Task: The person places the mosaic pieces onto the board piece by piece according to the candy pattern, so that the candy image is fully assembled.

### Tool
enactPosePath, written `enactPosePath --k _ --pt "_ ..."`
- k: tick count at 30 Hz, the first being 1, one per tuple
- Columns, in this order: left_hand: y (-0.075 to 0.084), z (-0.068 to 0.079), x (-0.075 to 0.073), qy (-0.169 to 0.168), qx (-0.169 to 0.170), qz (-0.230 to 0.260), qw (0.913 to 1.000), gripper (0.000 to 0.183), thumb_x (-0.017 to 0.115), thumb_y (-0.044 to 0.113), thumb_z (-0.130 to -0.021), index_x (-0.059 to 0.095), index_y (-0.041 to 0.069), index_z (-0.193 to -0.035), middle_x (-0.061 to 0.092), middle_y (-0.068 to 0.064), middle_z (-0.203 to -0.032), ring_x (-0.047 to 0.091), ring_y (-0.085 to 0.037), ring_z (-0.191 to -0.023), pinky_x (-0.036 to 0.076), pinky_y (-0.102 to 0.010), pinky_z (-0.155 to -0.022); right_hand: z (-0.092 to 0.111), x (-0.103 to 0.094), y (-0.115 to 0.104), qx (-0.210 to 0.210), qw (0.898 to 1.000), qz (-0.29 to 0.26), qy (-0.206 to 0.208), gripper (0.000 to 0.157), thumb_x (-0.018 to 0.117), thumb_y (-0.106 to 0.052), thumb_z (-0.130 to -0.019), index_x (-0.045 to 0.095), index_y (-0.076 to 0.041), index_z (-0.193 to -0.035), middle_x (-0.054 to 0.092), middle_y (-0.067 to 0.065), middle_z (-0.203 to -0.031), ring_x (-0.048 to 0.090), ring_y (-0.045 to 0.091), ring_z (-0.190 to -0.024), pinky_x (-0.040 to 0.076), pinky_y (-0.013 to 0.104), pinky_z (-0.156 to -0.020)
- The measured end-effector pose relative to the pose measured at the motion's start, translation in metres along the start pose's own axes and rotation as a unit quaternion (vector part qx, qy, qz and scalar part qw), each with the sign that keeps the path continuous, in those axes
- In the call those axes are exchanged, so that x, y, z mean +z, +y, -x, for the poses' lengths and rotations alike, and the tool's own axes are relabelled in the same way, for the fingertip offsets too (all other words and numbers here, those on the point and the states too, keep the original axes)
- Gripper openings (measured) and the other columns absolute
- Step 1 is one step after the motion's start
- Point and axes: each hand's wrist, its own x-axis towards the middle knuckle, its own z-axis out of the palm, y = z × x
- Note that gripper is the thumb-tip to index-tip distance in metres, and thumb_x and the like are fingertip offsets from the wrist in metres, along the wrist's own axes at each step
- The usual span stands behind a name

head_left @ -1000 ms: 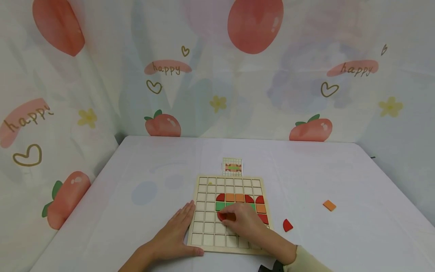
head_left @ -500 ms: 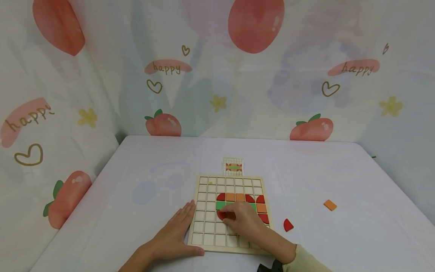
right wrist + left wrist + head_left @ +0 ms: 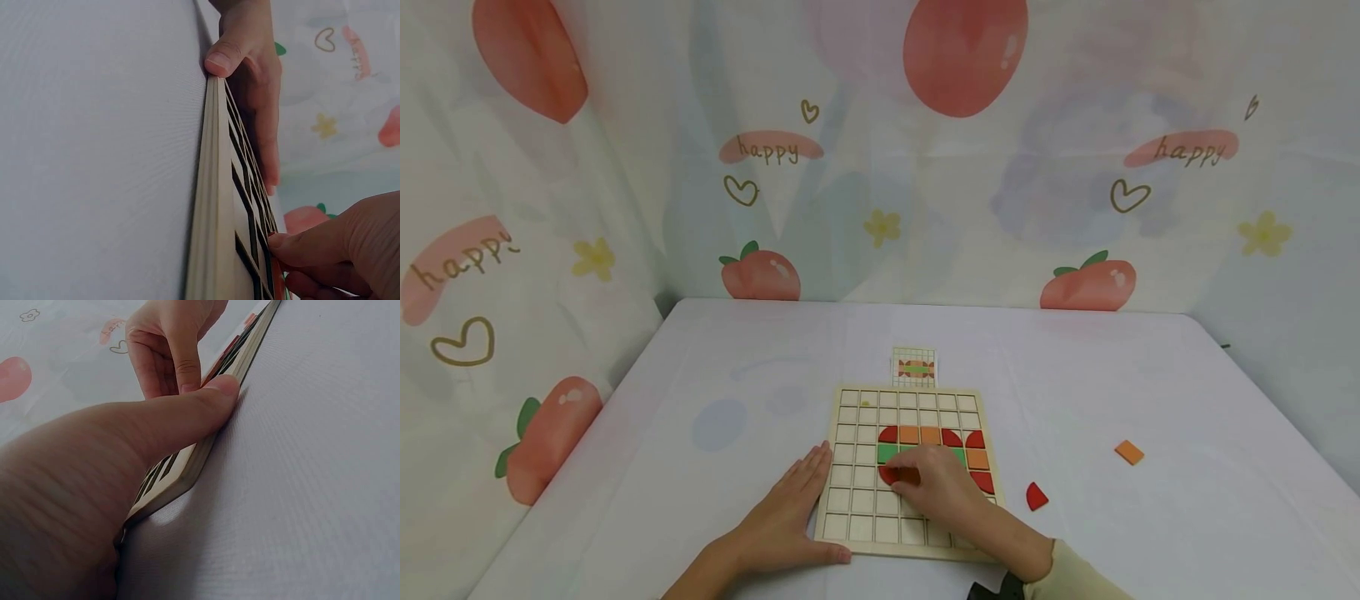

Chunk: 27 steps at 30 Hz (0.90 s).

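A wooden grid board (image 3: 862, 502) lies on the white tabletop. My left hand (image 3: 782, 517) rests along its left side, fingers straight, with the thumb on the front edge. In the left wrist view that thumb (image 3: 200, 406) presses the rim. Over the middle of the board, my right hand (image 3: 943, 492) pinches a red quarter-circle tile (image 3: 886, 475) at a grid cell below a green tile (image 3: 887, 453). The right fingers cover part of it and several cells. Orange squares (image 3: 907, 435) and red quarter-circles (image 3: 974, 439) fill cells in the rows around the hand.
Behind the board lies a small pattern card (image 3: 914, 368) with a candy-like design. To the right are a loose red quarter-circle (image 3: 1036, 497) and an orange square tile (image 3: 1129, 452). A black object (image 3: 997, 590) shows at the bottom edge, by the right sleeve (image 3: 1071, 575).
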Motion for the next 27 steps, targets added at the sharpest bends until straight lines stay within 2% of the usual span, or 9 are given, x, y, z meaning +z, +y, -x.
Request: enactPosePath --k 14,21,27 --pt "0.001 0.000 0.001 0.006 0.003 0.002 1.0000 0.118 0.052 0.078 -0.067 0.009 0.002 -0.147 0.005 -0.007 -0.153 0.005 -0.020 -0.139 0.013 -0.042 -0.109 0.004 -0.004 0.001 0.001 1.000 -0.011 -0.005 0.021 0.075 -0.008 -0.076 0.073 -0.008 -0.096 0.068 -0.003 -0.092 0.060 0.011 -0.088 0.051 0.028 -0.075" --pt "0.000 -0.001 0.001 0.002 0.006 -0.001 1.0000 0.118 0.052 0.078 -0.068 0.009 0.001 -0.147 0.005 -0.009 -0.153 0.005 -0.022 -0.138 0.014 -0.043 -0.109 0.014 -0.012 0.007 0.017 1.000 -0.004 -0.005 0.020 0.074 -0.008 -0.077 0.072 -0.009 -0.096 0.068 -0.004 -0.092 0.059 0.013 -0.090 0.051 0.032 -0.078" --pt "0.000 -0.001 0.001 0.004 0.008 -0.003 1.0000 0.118 0.053 0.077 -0.068 0.010 0.000 -0.146 0.006 -0.009 -0.153 0.005 -0.022 -0.138 0.014 -0.043 -0.109 0.023 -0.019 0.015 0.008 1.000 0.005 0.004 0.019 0.074 -0.009 -0.076 0.072 -0.011 -0.095 0.067 -0.006 -0.091 0.059 0.010 -0.087 0.051 0.029 -0.075"
